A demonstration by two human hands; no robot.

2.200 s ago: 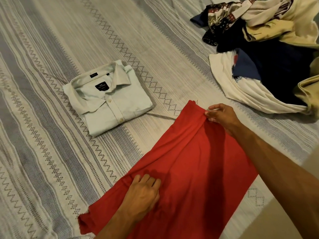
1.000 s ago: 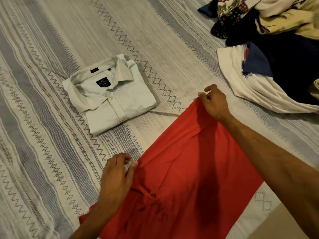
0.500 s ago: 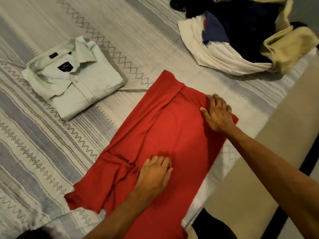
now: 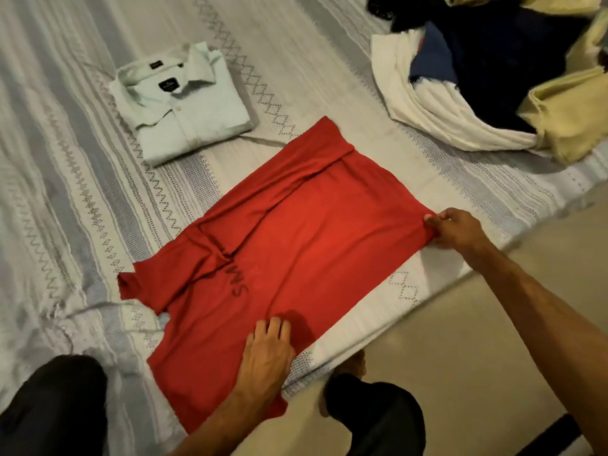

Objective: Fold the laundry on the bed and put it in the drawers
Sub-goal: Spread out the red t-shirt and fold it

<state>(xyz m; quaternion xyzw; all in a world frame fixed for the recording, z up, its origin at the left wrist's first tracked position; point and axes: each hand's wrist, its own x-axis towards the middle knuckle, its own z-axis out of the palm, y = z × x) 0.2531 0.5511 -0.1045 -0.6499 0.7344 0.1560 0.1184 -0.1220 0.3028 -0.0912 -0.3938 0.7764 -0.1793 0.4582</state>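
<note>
Mid-fold: right hand (image 4: 457, 230) apparently pinches the red T-shirt (image 4: 296, 245) edge, left hand (image 4: 268, 352) presses flat; next, fold that side inward.

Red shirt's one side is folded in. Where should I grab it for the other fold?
Probably the unfolded edge of the red shirt nearest the bed's edge, coming from that side. The right hand already pinches its far corner; the left hand rests flat near the other end.

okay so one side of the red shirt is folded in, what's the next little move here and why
Probably lift the right edge and fold it over toward the middle. The right hand already pinches the red shirt at that edge, the left hand rests flat on the near part to hold it, and only the far side is folded in so far.
</note>
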